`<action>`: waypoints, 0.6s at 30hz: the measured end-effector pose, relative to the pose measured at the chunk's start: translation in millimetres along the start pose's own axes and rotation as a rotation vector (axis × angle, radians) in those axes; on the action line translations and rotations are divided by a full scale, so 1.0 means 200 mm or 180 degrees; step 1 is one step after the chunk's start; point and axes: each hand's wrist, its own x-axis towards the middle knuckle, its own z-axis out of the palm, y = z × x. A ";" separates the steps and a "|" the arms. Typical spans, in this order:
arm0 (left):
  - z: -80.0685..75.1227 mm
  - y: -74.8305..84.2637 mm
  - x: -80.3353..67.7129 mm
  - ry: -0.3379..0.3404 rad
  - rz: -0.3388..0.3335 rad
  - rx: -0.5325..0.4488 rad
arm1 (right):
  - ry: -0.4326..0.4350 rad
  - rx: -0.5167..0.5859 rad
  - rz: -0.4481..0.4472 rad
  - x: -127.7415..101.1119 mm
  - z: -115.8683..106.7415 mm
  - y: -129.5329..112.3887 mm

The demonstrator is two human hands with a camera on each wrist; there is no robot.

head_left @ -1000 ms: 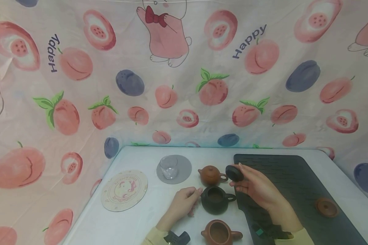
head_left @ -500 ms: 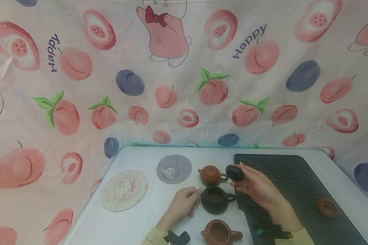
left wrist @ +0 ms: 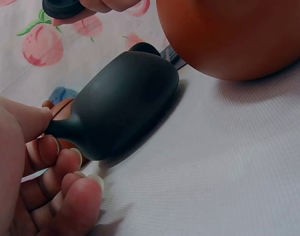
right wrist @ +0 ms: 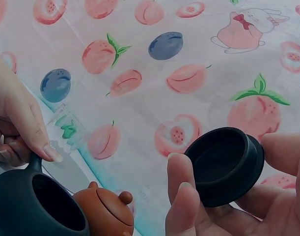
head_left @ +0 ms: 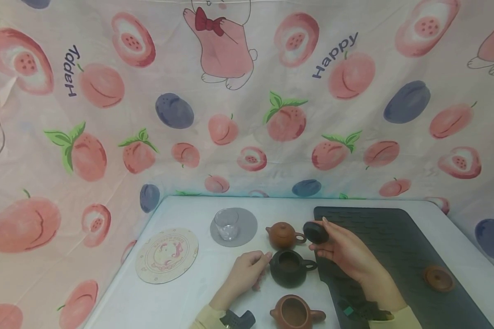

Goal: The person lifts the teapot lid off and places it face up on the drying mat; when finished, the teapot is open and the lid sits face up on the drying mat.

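Observation:
My left hand (head_left: pixel 247 272) is at the spout of the black teapot (left wrist: pixel 122 101), which stands lidless on the white table. In the left wrist view its thumb and forefinger pinch the spout tip. Raised beside the pot's handle, my right hand (head_left: pixel 350 253) holds the round black teapot lid (right wrist: pixel 223 169) by its edge; the right wrist view shows the lid's hollow underside. Just behind the black pot sits a small brown teapot (head_left: pixel 281 235) with its lid on. In front of it, a reddish-brown teapot (head_left: pixel 294 314) stands open-topped, cut by the frame's lower edge.
A dark tea tray (head_left: pixel 384 233) covers the table's right side, with a brown lid (head_left: pixel 438 278) lying on it. At the back left, a clear glass cup (head_left: pixel 227 227) stands on a grey round coaster (head_left: pixel 248 230). A round patterned mat (head_left: pixel 167 256) lies farther left. Fruit-print cloth (head_left: pixel 247 109) hangs behind.

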 end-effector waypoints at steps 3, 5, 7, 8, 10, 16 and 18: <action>0.00 0.00 0.00 0.0001 -0.0004 0.0003 | 0.0000 0.0000 0.0000 0.00 0.00 0.00; 0.00 0.00 0.00 0.0000 -0.0014 -0.0004 | -0.0001 0.0005 -0.0002 0.00 0.00 0.00; 0.00 0.00 0.00 -0.0001 -0.0017 -0.0001 | 0.0001 0.0013 -0.0002 0.00 0.00 0.00; 0.00 0.00 0.00 0.0000 -0.0018 0.0002 | 0.0003 0.0019 -0.0001 0.00 0.00 0.00; 0.00 0.00 0.00 0.0002 -0.0012 0.0012 | 0.0004 0.0027 0.0000 -0.01 0.00 0.00; 0.00 0.00 0.00 0.0005 -0.0007 0.0042 | -0.0014 0.0042 -0.0014 -0.01 0.00 0.00; 0.00 0.00 0.00 0.0006 -0.0009 0.0043 | -0.0023 0.0055 -0.0020 0.00 0.00 0.00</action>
